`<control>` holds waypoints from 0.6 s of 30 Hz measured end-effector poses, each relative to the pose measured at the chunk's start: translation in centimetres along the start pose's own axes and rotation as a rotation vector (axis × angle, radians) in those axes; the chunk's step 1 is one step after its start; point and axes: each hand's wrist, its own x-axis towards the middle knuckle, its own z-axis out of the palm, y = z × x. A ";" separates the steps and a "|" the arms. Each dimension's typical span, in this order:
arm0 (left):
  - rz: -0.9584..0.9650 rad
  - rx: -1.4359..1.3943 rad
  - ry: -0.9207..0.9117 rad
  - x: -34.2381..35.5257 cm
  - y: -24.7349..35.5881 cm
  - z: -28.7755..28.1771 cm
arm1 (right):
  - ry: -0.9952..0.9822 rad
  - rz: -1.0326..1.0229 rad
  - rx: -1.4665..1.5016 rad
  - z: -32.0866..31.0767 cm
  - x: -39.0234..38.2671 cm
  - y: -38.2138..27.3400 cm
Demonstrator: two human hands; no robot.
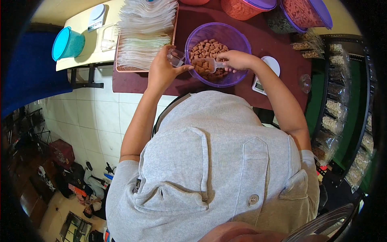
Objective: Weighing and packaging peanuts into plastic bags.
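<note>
A purple see-through bowl (pixel 246 50) stands on the dark red table, partly filled with small brown pillow-shaped pieces (pixel 207 49). My right hand (pixel 238 61) reaches over the bowl's right side, fingers closed round the handle of a clear plastic scoop (pixel 206 65). The scoop is inside the bowl, loaded with brown pieces. At the bowl's left rim my left hand (pixel 163 66) holds a clear plastic container (pixel 175 57), its thumb pointing toward the scoop. The container's exact shape is hard to make out. A tray (pixel 117 66) of stacked clear plastic bags (pixel 143 34) lies left of my left hand.
A small white scale (pixel 270 66) sits right of the bowl, partly behind my right forearm. Purple-lidded tubs (pixel 244 9) line the table's far edge. A clear cup-like piece (pixel 305 83) lies at the right edge. Racks of bagged snacks (pixel 333 107) stand at right; a turquoise tub (pixel 68 43) stands far left.
</note>
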 end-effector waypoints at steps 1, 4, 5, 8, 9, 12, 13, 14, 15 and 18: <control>-0.007 0.018 -0.003 -0.1 0.3 0.0 | 0.011 0.016 0.015 -0.4 -0.5 -0.4; 0.043 0.069 0.042 -0.6 2.2 -0.8 | 0.072 -0.017 0.045 -1.2 -1.4 -0.7; 0.049 0.072 0.034 -0.6 3.0 -1.1 | 0.119 -0.037 0.082 -1.3 -1.5 -0.5; 0.172 0.113 0.088 -0.6 4.5 -1.6 | 0.167 -0.136 0.113 -1.9 -2.9 -0.9; 0.188 0.124 0.100 -0.5 4.8 -1.7 | 0.190 -0.185 0.124 -2.2 -3.4 -1.1; 0.213 0.134 0.095 -0.6 5.3 -1.6 | 0.276 -0.261 0.067 -3.3 -5.0 -1.2; 0.214 0.128 0.084 -0.5 5.4 -1.6 | 0.295 -0.229 0.013 -3.7 -6.1 -1.8; 0.222 0.131 0.081 -0.4 5.6 -1.5 | 0.302 -0.231 0.018 -4.1 -6.7 -1.7; 0.229 0.096 0.041 -0.3 5.6 -1.4 | 0.327 -0.230 0.039 -4.4 -7.2 -1.3; 0.243 0.072 -0.019 -0.1 6.4 -1.2 | 0.374 -0.241 0.074 -4.9 -9.2 -1.3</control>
